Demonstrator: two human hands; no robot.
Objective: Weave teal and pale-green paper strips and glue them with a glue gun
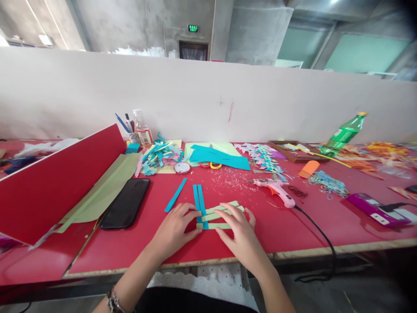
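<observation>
Pale green paper strips lie crossed with blue paper strips on the red table in front of me, partly interlaced. My left hand rests at the left side of the crossing, fingers apart, its fingertips touching the strips' edge. Over the green strips spreads my right hand, its fingers parted and touching them from above. Part of the strips is hidden beneath the right fingers. A single blue strip lies apart, just beyond my left hand.
A black phone lies left, beside a red upright panel. A pink glue gun with a black cord lies right, near a purple power strip. Paper scraps, scissors and a green bottle stand or lie farther back.
</observation>
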